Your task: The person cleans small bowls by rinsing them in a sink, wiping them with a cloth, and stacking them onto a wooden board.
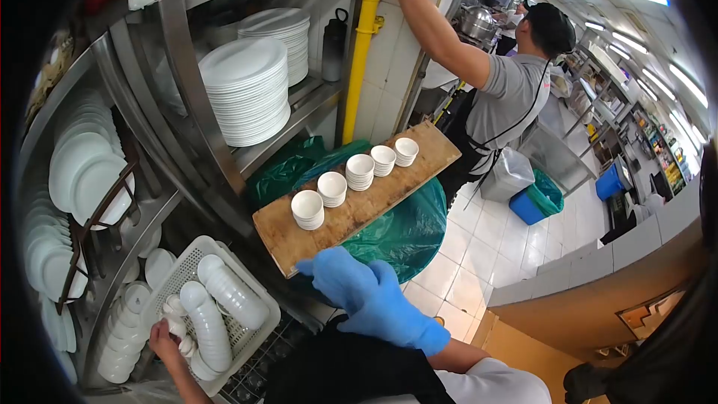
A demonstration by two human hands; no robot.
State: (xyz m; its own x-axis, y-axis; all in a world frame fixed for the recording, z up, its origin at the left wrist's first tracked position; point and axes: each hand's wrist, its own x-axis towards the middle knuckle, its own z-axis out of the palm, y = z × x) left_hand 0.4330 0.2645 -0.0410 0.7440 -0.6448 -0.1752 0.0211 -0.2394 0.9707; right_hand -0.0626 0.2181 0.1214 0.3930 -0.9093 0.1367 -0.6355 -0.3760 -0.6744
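Observation:
My left hand (165, 342) is bare and reaches into a white perforated crate (258, 307) at lower left. Its fingers close around small white bowls (178, 322) at the crate's left side; the exact grip is partly hidden. Longer rows of nested white bowls (206, 325) lie on their sides beside them. My right hand (359, 292), in a blue glove, is at the near edge of a wooden board (336, 233). Its fingers stretch left toward the board's corner, with nothing visible in them. Several short stacks of small white bowls (307, 209) stand in a line along the board.
The board lies across a bin lined with green plastic (404, 232). Metal shelves hold stacked white plates (247, 93) and racked plates (93, 179). A yellow pipe (363, 52) runs up the wall. A co-worker (516, 82) in a grey shirt stands beyond the board, arm raised.

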